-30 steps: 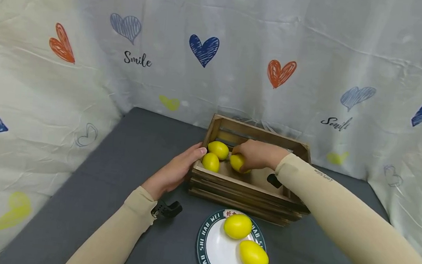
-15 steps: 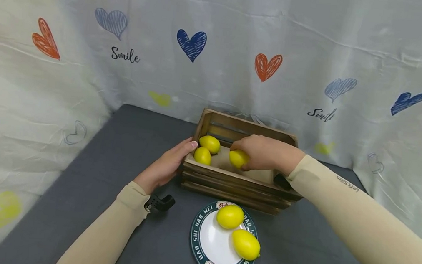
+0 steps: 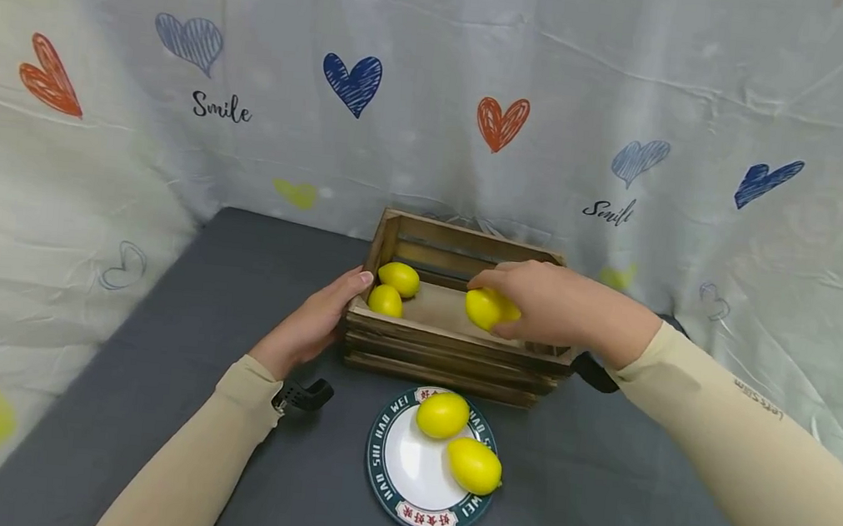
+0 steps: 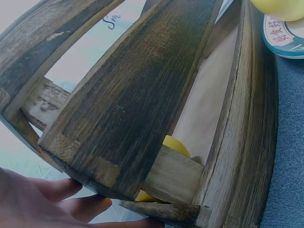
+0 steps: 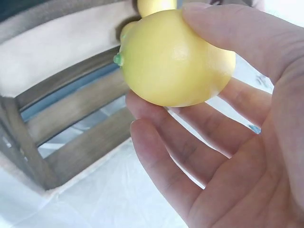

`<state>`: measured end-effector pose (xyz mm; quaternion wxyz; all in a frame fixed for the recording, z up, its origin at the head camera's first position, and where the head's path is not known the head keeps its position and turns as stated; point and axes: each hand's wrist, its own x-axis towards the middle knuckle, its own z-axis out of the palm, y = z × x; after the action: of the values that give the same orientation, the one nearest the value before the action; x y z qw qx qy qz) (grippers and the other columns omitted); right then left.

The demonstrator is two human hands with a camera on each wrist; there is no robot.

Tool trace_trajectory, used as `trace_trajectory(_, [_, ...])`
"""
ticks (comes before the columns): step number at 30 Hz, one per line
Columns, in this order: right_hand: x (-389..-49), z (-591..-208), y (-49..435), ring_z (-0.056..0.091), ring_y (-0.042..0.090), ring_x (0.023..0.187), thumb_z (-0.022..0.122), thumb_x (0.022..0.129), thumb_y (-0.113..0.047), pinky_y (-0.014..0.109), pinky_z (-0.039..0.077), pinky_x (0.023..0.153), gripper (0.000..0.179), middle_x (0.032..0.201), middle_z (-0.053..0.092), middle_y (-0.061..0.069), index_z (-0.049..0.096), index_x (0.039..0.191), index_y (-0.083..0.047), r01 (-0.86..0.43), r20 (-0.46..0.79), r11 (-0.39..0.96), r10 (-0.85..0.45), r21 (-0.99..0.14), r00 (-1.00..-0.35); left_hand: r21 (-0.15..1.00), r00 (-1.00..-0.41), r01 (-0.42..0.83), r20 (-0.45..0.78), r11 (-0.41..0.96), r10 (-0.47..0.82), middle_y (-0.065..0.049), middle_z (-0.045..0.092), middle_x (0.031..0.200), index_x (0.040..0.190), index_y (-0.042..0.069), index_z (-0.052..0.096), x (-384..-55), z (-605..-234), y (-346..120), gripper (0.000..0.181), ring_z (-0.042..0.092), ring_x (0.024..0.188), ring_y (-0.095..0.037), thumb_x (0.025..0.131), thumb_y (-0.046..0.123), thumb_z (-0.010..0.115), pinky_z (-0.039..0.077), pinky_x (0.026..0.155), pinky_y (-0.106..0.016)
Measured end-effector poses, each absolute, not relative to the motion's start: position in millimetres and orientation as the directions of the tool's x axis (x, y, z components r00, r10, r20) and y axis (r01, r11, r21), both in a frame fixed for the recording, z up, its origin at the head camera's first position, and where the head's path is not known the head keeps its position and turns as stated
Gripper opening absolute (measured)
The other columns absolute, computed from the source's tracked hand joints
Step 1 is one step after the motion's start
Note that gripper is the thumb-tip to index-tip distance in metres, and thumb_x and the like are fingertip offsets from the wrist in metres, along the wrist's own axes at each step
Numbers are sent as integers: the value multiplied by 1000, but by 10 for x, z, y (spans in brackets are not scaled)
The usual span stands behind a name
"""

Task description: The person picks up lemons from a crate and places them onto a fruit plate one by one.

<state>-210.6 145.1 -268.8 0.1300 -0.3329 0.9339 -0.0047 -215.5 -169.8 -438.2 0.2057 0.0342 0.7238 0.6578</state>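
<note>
My right hand (image 3: 553, 308) grips a lemon (image 3: 491, 309) between thumb and fingers, above the floor of a slatted wooden crate (image 3: 443, 357). In the right wrist view this lemon (image 5: 175, 59) shows a green tip. With its thumb at the rim, my left hand (image 3: 314, 320) holds the crate's left end; its fingers (image 4: 85, 206) lie against the outer side in the left wrist view. Two more lemons, one behind (image 3: 399, 279) and one in front (image 3: 385, 301), lie inside at the left end.
In front of the crate a white plate (image 3: 411, 471) with a dark green lettered rim bears two lemons, one farther back (image 3: 442, 415) and one nearer (image 3: 474, 466). Dark grey cloth (image 3: 279, 259) covers the table. A pale curtain (image 3: 415, 162) with printed hearts hangs close behind the crate.
My right hand has lifted the lemon slightly and carried it to the right, away from the two lemons at the crate's left end. The left hand stays on the crate; the view has shifted.
</note>
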Motion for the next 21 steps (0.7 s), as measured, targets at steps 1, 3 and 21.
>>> trace_trajectory(1, [-2074, -2674, 1475, 65, 20, 103, 86, 93, -22, 43, 60, 95, 55, 130, 73, 1, 67, 144, -19, -619, -233, 780, -622, -98, -747, 966, -913, -220, -252, 135, 322, -8, 1, 184, 177, 29, 5, -2159, -4386, -1697, 89, 12, 169, -42, 108, 72, 42, 19, 128, -77])
trace_trajectory(3, [-2013, -2647, 1518, 65, 20, 102, 85, 93, -22, 42, 60, 95, 54, 129, 72, 0, 68, 144, -20, -614, -223, 782, -620, -103, -752, 966, -912, -219, -252, 136, 323, -7, 0, 184, 176, 29, 4, -2165, -4391, -1694, 89, 11, 169, -41, 108, 71, 42, 19, 128, -77])
trace_trajectory(21, [-1549, -2497, 1362, 64, 15, 88, 89, 92, -31, 37, 64, 86, 59, 120, 69, -2, 66, 146, -21, -692, -218, 722, -677, -9, -703, 970, -911, -207, -239, 129, 336, -6, -1, 185, 176, 28, 2, -2172, -4384, -1687, 90, 11, 169, -39, 108, 71, 42, 20, 129, -74])
